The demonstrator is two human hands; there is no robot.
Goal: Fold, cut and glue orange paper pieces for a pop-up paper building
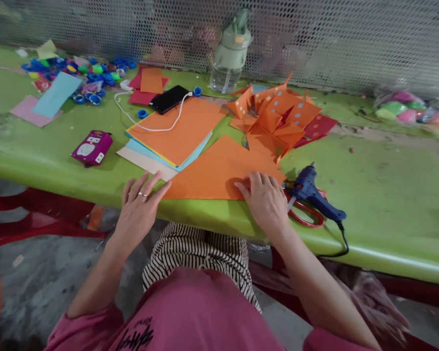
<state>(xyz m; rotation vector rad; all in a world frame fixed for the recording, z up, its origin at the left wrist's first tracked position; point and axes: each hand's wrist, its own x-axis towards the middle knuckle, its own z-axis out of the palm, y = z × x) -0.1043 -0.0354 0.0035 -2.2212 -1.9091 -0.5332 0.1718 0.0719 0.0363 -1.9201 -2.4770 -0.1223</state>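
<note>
A folded sheet of orange paper [212, 170] lies in front of me, shaped like a wide triangle with its straight edge along the table's near rim. My left hand [141, 200] rests at its left corner, fingers spread, a ring on one of them. On the right part of the same paper lies my right hand [265, 197], pressing down with the fingers partly bent and the thumb apart. Just right of that hand are a blue hot glue gun [312, 192] and red-handled scissors [307, 217], the scissors partly hidden beneath the gun.
Behind the folded paper lie a stack of coloured sheets [190, 126], a phone [171, 99] on a white cable, and cut orange paper pieces [278, 117]. A purple power socket [92, 147] sits at left. A water bottle [230, 58] stands by the mesh wall, with small plastic pieces [95, 73] farther left.
</note>
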